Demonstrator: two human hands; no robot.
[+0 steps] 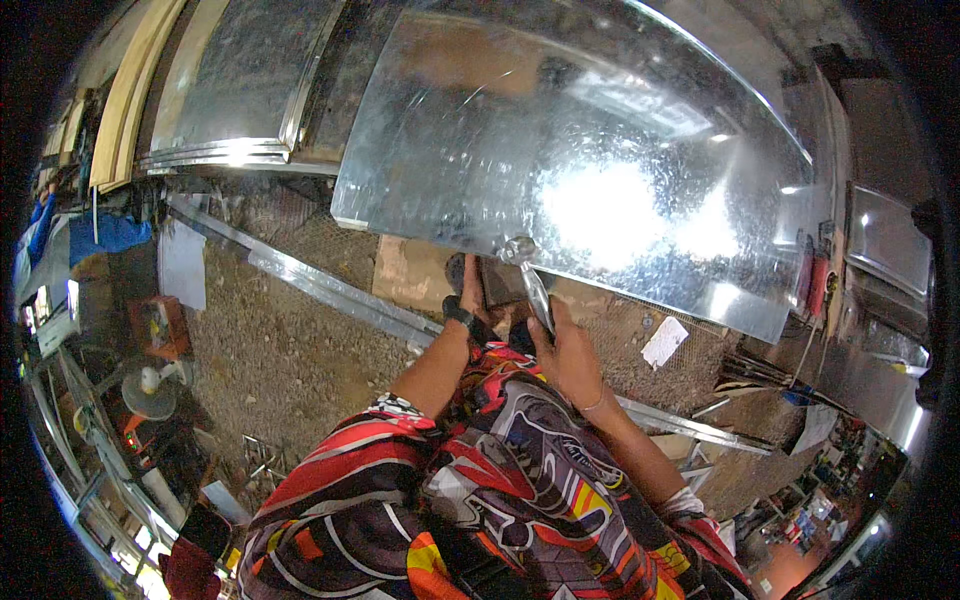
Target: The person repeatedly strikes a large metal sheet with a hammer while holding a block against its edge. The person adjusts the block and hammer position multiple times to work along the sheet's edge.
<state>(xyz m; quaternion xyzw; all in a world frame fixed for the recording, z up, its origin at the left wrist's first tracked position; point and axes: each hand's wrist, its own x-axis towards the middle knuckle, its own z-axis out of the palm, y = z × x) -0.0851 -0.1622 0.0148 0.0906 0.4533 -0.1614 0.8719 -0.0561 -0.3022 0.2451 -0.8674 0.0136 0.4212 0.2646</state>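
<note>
My right hand (572, 358) is closed around the handle of a metal hammer (538, 298). The hammer's head rests at, or just above, the near edge of a large shiny metal sheet (440, 150). Just below that edge, my left hand (474, 288) grips the side of a dark flat-faced block (503, 284). Some of its fingers are hidden, and whether the block touches the sheet cannot be seen. A dark band (458, 312) circles my left wrist. Bright glare covers the right part of the sheet.
A long metal strip (320, 282) lies on the gravelly ground at the left, and a white paper (664, 342) at the right. Framed panels (235, 90) stand at the upper left. A fan (150, 392) is at the far left. Rods and cables (765, 375) crowd the right.
</note>
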